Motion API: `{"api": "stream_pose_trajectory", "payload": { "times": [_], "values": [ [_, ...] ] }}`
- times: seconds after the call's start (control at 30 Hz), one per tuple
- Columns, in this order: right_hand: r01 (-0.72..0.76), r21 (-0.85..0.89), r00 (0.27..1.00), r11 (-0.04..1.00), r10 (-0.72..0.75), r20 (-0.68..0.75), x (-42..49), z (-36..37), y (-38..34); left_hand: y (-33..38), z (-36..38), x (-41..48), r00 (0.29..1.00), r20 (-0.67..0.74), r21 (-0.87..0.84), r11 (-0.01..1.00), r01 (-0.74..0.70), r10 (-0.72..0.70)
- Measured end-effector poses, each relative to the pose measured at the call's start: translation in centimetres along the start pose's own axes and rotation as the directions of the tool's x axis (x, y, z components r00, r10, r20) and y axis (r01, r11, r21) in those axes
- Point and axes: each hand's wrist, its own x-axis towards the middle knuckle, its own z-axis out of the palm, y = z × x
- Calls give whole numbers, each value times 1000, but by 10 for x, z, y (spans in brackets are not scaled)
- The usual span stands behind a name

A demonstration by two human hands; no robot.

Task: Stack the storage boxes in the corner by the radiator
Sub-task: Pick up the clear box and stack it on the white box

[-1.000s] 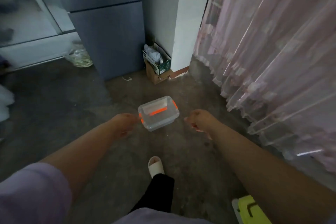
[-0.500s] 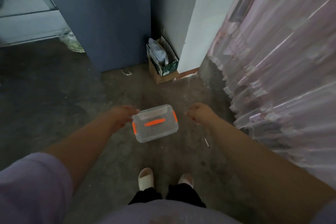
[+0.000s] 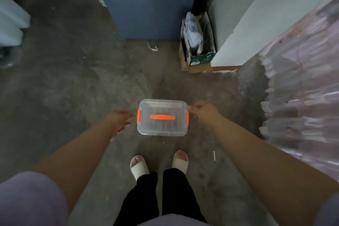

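Note:
A clear plastic storage box (image 3: 162,126) with an orange lid handle and orange side latches lies level between my hands, above the concrete floor in front of my feet. My right hand (image 3: 202,113) has its fingers curled on the box's far right corner, by the right latch. My left hand (image 3: 119,121) is just left of the left latch with its fingers loosely spread, and a narrow gap shows between fingertips and box. Whether the box rests on the floor I cannot tell.
A blue-grey cabinet (image 3: 146,2) stands ahead. To its right, an open cardboard box (image 3: 199,49) with white bags leans against a white wall corner (image 3: 244,29). A pink sheer curtain (image 3: 302,82) hangs at the right. My feet in white slippers (image 3: 139,166) are just behind the box.
I have stepped closer to the cabinet and the view has tilted down. The box has turned square to me. My right hand has come onto its right corner, and my left hand has loosened off the left side.

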Motion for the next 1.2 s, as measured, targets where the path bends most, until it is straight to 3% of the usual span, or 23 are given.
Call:
{"api": "stream_pose_trajectory", "payload": {
  "times": [0.2, 0.73, 0.9, 1.2],
  "values": [
    [-78, 12, 996, 997, 77, 46, 89, 27, 36, -25, 40, 80, 998, 27, 19, 998, 57, -57],
    [-307, -111, 951, 945, 300, -75, 307, 149, 201, -141, 94, 352, 989, -149, 432, 899, 69, -4],
    [-300, -57, 948, 952, 291, -130, 338, 172, 230, -166, 111, 394, 993, -117, 297, 954, 29, 6],
    [-272, 8, 946, 962, 269, -180, 347, 174, 232, -181, 115, 412, 978, -205, 166, 984, 68, -33]
  ]
}}
